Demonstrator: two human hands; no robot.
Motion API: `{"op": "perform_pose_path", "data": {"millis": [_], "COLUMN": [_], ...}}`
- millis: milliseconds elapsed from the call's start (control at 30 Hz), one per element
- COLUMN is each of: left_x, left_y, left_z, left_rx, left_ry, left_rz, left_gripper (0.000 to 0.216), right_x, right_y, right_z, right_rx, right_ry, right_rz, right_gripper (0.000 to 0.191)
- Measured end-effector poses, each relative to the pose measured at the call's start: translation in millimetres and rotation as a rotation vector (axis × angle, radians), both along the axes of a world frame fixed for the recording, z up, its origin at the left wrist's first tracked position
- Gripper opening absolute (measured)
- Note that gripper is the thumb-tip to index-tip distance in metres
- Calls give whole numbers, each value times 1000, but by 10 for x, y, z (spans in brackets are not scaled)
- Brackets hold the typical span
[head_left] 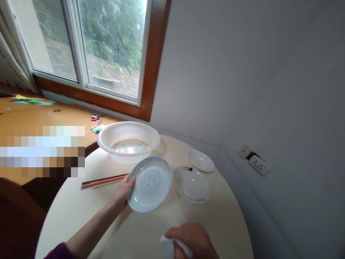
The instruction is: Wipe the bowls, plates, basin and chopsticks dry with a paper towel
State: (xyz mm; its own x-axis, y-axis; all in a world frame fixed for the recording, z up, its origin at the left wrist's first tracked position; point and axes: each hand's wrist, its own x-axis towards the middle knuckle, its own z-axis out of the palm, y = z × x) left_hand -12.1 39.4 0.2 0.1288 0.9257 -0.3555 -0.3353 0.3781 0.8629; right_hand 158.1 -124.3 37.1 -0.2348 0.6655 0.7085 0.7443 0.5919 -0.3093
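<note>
My left hand (126, 189) grips the left rim of a pale blue-grey plate (150, 182), thumb on top, and holds it tilted above the table. A floral medallion marks the plate's centre. Low in the view, my right hand (192, 235) is closed on a white cloth (168, 246); whether it is fabric or paper I cannot tell. Hand and plate are apart. To the right of the held plate lies a white plate (192, 185) with a red flower on its rim. Behind that sits a smaller white dish (201, 160).
A translucent white basin (128, 140) with some water stands at the back of the round table (78, 223). Several chopsticks (104, 180) lie left of my left hand. A wooden desk (70, 111) with scattered paper scraps adjoins on the left. A wall with a socket (259, 164) rises on the right.
</note>
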Motion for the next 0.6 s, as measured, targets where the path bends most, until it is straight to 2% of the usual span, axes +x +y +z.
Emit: {"op": "perform_pose_path", "data": {"millis": [100, 167, 300, 367, 433, 600], "left_x": [-23, -49, -120, -147, -156, -113], "left_y": [13, 13, 4, -4, -17, -59], "left_z": [27, 54, 105, 124, 141, 200], "left_rx": [-16, -30, -39, -38, -34, -19], "left_ry": [20, 43, 44, 22, 3, -16], "left_rz": [-31, -42, -82, -119, -157, -183], "left_gripper": [15, 15, 15, 17, 19, 21], "right_x": [230, 432, 787, 908, 985, 1053], "right_y": [43, 36, 98, 164, 230, 288], "right_z": [-184, -304, -505, -588, -650, -711], "right_rx": [-231, -328, -562, -657, -694, -622], "right_ry": [98, 148, 125, 66, 23, 15], "right_rz": [-237, -395, -568, -624, -662, -736], "right_gripper": [22, 26, 51, 53, 45, 19]}}
